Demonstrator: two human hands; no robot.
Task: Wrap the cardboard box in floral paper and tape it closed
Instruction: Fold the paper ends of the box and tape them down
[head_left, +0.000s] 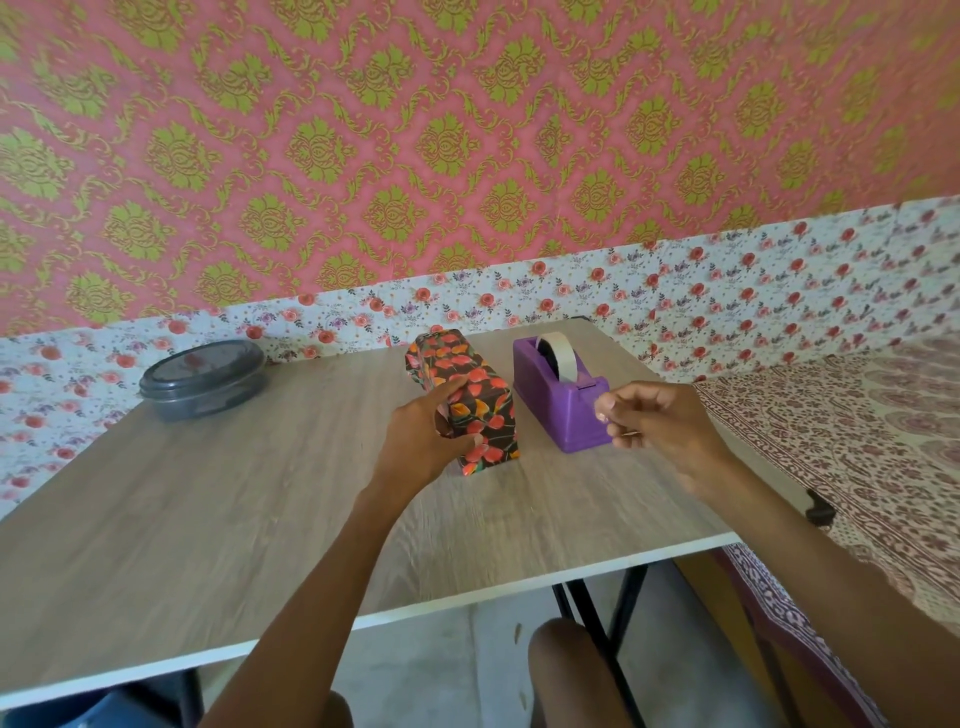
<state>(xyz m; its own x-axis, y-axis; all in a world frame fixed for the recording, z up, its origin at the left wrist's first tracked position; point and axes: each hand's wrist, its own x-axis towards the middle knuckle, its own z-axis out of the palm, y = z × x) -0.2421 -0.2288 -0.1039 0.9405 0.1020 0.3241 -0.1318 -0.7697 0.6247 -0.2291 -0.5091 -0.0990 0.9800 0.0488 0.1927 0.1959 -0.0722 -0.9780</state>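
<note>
Taping looked like the step. The left hand (418, 434) gripped the wrapped box (480, 410) on the surface (208, 499). The right hand (662, 423) pinched its fingers (613, 404) by the dispenser (563, 402), maybe on tape, I cannot tell. Next, tape needed pressing on the fold

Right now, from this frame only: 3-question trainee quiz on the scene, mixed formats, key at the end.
1. True or false: the left hand grips the wrapped box.
2. What stands on the table just to the right of the box? A) scissors B) purple tape dispenser C) glue bottle
3. Fill in: the grey lidded container sits near the table's far ____ corner.

Key: 1 true; 2 B; 3 left.
</note>
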